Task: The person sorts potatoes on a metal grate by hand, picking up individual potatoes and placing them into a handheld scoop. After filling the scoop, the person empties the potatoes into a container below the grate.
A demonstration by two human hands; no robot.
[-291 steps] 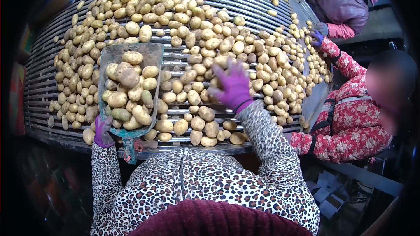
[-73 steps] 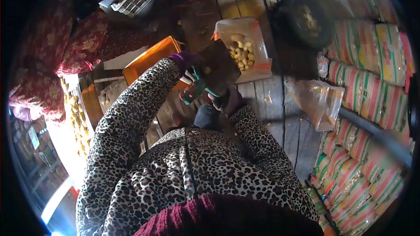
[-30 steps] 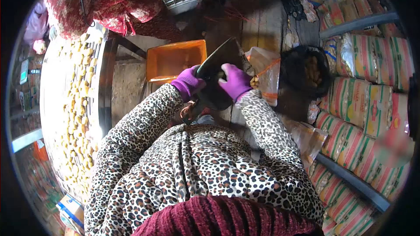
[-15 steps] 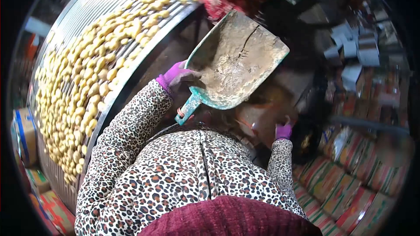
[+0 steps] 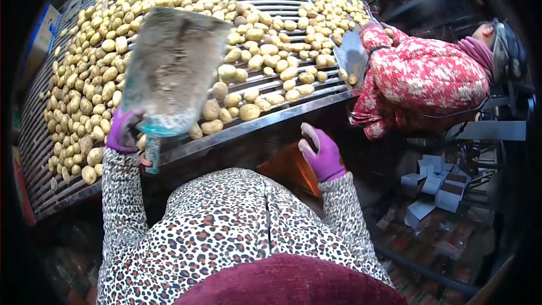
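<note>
Scoop (image 5: 172, 68), teal, dirt-caked: you are gripping its handle in your left hand (image 5: 123, 131), fingers wrapped shut, and raising it over the potatoes (image 5: 265, 51) on the roller table (image 5: 226, 135). Right hand (image 5: 323, 152): hanging spread open, holding nothing. Co-worker in a red floral jacket (image 5: 423, 79) is leaning in at far right.

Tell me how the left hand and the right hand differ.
The left hand grips the empty scoop by its handle; the right hand is open and holds nothing. The left hand is over the potato table; the right hand is past its edge. Both wear purple gloves.
</note>
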